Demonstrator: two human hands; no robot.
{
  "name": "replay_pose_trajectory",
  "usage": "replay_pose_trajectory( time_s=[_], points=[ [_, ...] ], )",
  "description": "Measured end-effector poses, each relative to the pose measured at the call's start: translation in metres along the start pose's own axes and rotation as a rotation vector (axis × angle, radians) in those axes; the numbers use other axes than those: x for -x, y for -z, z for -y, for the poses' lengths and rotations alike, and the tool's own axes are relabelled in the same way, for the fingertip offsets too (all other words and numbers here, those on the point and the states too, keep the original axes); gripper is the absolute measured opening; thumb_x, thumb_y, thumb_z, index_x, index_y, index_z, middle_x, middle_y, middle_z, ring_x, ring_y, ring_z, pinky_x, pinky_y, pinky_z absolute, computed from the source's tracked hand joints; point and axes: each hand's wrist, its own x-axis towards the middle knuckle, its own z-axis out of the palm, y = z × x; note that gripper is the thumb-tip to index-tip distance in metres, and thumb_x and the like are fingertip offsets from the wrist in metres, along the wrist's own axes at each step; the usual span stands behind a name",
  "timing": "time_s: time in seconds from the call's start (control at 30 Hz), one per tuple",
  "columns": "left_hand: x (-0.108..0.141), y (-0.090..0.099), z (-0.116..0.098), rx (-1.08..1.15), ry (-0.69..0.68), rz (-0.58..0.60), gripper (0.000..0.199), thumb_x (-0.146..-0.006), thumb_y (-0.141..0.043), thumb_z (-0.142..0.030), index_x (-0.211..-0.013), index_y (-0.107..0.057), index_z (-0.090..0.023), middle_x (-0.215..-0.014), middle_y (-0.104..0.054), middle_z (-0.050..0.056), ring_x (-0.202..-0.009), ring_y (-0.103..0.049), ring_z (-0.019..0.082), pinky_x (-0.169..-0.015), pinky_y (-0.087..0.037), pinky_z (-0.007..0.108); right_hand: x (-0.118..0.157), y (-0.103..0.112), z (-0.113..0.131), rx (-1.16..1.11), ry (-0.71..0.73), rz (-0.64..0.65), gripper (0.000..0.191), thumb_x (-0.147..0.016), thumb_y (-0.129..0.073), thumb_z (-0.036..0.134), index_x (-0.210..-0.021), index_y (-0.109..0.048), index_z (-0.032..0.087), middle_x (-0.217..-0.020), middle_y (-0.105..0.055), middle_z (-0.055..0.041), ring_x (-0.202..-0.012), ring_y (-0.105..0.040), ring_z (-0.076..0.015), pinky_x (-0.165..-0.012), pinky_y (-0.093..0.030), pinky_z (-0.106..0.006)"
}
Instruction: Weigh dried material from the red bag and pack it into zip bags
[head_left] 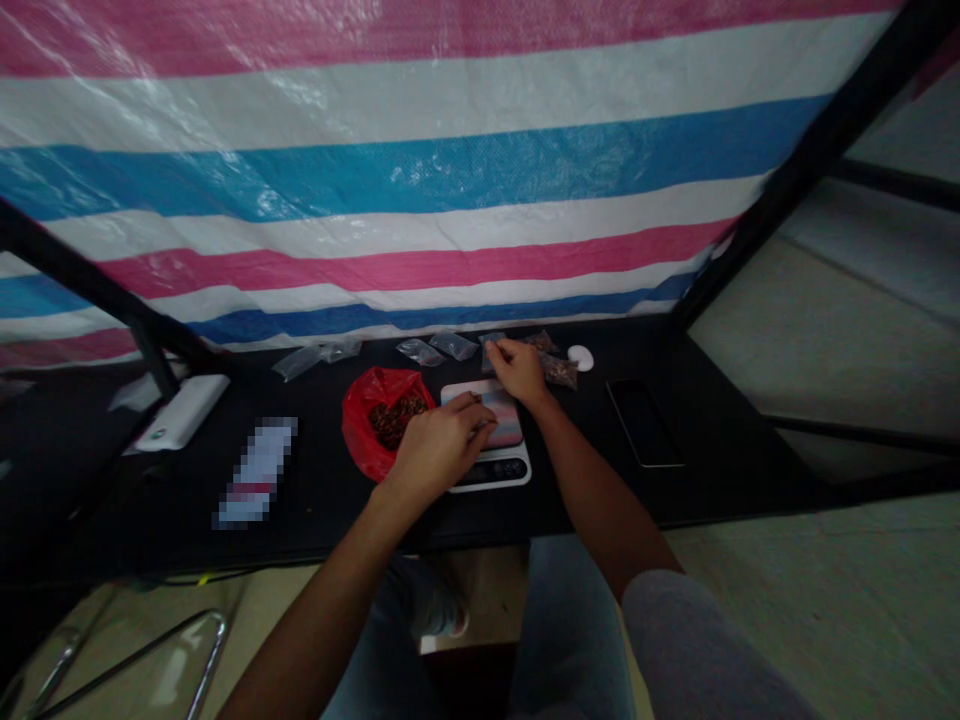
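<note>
My left hand (pixel 442 445) is over the white digital scale (pixel 504 482), its fingers curled; whatever they may hold is hidden. Beside it on the left stands an open red plastic bag (pixel 360 440) with small brown pieces (pixel 394 420) inside, too small to name. My right hand (pixel 519 372) is closed at the back edge of the scale, its thumb and fingers pinching a small clear plastic bag (pixel 491 352). To its right lie small bags with brownish contents (pixel 561 372).
Clear plastic bags (pixel 452 346) lie along the back of the black table (pixel 322 520). A white round object (pixel 580 358) and a dark tablet-like device (pixel 645 422) are on the right. On the left are a blurred-out rectangular item (pixel 259 470) and a white box-like object (pixel 184 412).
</note>
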Motion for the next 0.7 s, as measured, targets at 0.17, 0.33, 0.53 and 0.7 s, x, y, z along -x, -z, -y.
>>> replay_pose_trajectory(
  time_s=[0.17, 0.33, 0.53, 0.7],
  points=[
    [-0.016, 0.021, 0.025, -0.031, 0.093, -0.094, 0.029, -0.106, -0.052, -0.039, -0.109, -0.079, -0.028, -0.109, -0.074, 0.004, -0.094, -0.072, 0.023, -0.067, -0.046, 0.03, 0.0, -0.001, -0.002, -0.006, 0.003, -0.003, 0.045, -0.099, -0.049, 0.047, -0.062, -0.055, 0.021, -0.057, -0.05, 0.0016, -0.058, -0.049, -0.0148, -0.058, -0.029, -0.029],
    [-0.028, 0.021, 0.028, -0.056, 0.087, -0.055, 0.028, -0.104, -0.054, -0.037, -0.112, -0.08, -0.027, -0.107, -0.074, 0.005, -0.093, -0.072, 0.025, -0.067, -0.045, 0.032, 0.0, -0.001, -0.003, -0.019, -0.01, -0.002, 0.044, -0.099, -0.049, 0.046, -0.063, -0.058, 0.021, -0.058, -0.055, 0.0006, -0.06, -0.052, -0.0155, -0.059, -0.032, -0.028],
    [-0.033, 0.019, 0.026, -0.073, 0.06, -0.011, 0.029, -0.104, -0.053, -0.036, -0.106, -0.081, -0.029, -0.105, -0.073, 0.004, -0.091, -0.072, 0.025, -0.065, -0.042, 0.032, 0.0, -0.001, -0.003, -0.031, -0.022, -0.005, 0.044, -0.099, -0.05, 0.047, -0.063, -0.058, 0.021, -0.058, -0.056, 0.0008, -0.059, -0.053, -0.0154, -0.059, -0.033, -0.028],
    [-0.033, 0.019, 0.028, -0.046, 0.06, -0.036, 0.032, -0.105, -0.05, -0.037, -0.108, -0.08, -0.027, -0.106, -0.073, 0.005, -0.091, -0.072, 0.026, -0.067, -0.045, 0.032, -0.001, 0.002, -0.003, -0.036, -0.014, -0.04, 0.045, -0.099, -0.05, 0.048, -0.065, -0.06, 0.021, -0.058, -0.055, 0.0009, -0.058, -0.052, -0.0159, -0.059, -0.033, -0.028]
  ],
)
